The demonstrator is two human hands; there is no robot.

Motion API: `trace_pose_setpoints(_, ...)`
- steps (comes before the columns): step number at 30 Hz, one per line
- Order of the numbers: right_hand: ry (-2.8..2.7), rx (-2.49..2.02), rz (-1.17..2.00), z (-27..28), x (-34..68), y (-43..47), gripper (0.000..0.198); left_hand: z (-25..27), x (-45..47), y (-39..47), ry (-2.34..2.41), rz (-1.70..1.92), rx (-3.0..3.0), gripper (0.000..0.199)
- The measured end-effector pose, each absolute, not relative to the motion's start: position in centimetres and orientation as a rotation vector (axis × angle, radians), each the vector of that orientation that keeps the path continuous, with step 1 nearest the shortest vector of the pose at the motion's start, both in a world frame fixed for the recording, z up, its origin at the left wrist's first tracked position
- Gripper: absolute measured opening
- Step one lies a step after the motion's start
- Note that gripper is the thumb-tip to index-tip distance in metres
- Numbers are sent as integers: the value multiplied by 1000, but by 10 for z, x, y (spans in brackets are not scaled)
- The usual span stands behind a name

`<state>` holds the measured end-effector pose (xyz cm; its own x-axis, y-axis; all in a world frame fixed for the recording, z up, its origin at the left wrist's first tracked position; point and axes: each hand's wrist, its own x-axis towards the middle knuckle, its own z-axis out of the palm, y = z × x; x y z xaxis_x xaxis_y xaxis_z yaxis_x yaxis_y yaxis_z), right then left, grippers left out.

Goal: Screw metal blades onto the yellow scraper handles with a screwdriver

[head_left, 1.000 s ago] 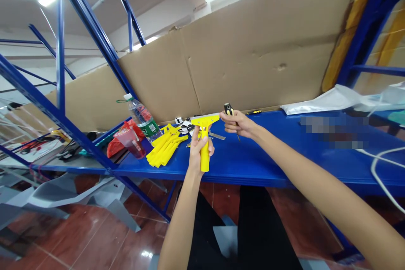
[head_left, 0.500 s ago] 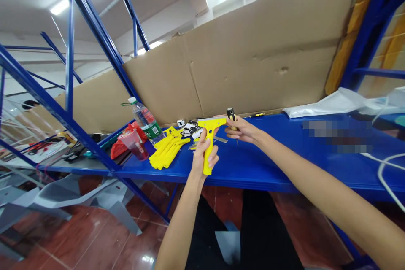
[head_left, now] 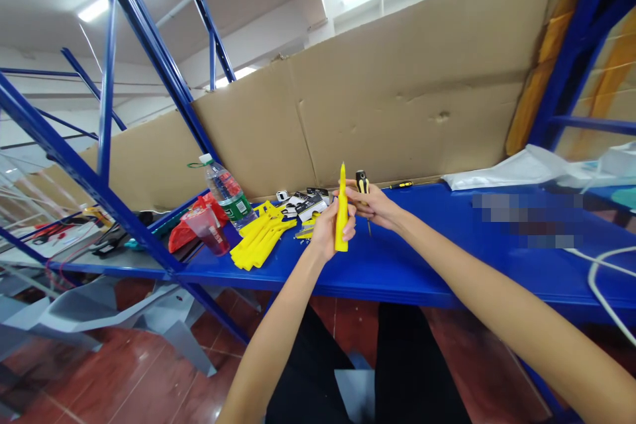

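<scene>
My left hand [head_left: 328, 230] is wrapped round the handle of a yellow scraper [head_left: 342, 218], held upright above the blue shelf with its narrow side towards me. In my right hand [head_left: 380, 207] is a short black-and-yellow screwdriver [head_left: 362, 182], its thin shaft pointing down. The right fingertips also reach the far side of the scraper's head; whether they press on it is hidden. Left of my hands lies a pile of yellow scraper handles [head_left: 261, 238]. Close behind the left hand are small black-and-white packets [head_left: 312, 207] and a few yellow and metal pieces.
A water bottle [head_left: 228, 192] and a red translucent cup [head_left: 209, 228] stand left of the pile. Another screwdriver [head_left: 401, 185] lies by the cardboard wall [head_left: 387, 99]. White plastic wrapping [head_left: 501, 169] and a white cable [head_left: 596, 265] are on the right. A blue post [head_left: 134, 222] crosses the left.
My left hand has turned the scraper from its broad face to its narrow edge and moved it slightly right. The screwdriver stays in my right hand.
</scene>
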<state>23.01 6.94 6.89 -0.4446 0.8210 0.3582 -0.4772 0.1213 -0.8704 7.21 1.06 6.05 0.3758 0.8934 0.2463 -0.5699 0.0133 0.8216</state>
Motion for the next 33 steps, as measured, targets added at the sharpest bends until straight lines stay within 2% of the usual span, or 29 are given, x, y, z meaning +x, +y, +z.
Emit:
trace_pose_setpoints(5, -1224, -573, 1367, 69, 227, 72, 58, 50, 71, 30, 592, 1113, 1179, 55)
trace_pose_setpoints(11, -1129, -647, 1080, 69, 225, 76, 57, 41, 57, 55, 814, 1257, 1515, 65)
trace_pose_setpoints(15, -1207, -592, 1109, 71, 228, 75, 52, 38, 56, 67, 755, 1327, 1550, 62)
trace_pose_setpoints(20, -1220, -571, 1230, 72, 233, 74, 70, 36, 57, 80, 654, 1167, 1605, 63)
trace_pose_setpoints(22, -1233, -599, 1233, 71, 233, 76, 70, 40, 50, 88, 687, 1077, 1765, 61)
trace_pose_setpoints(24, -1194, -658, 1183, 70, 234, 79, 69, 48, 34, 98, 865, 1060, 2028, 56)
trace_pose_setpoints(26, -1114, -717, 1116, 69, 234, 84, 69, 55, 11, 109, 1280, 1092, 2286, 48)
trace_pose_setpoints(29, -1009, -754, 1041, 68, 235, 89, 69, 59, -29, 121, 1629, 1135, 2287, 35)
trace_pose_setpoints(33, -981, -775, 932, 66, 237, 94, 63, 48, -64, 126, 1946, 1055, 2274, 37)
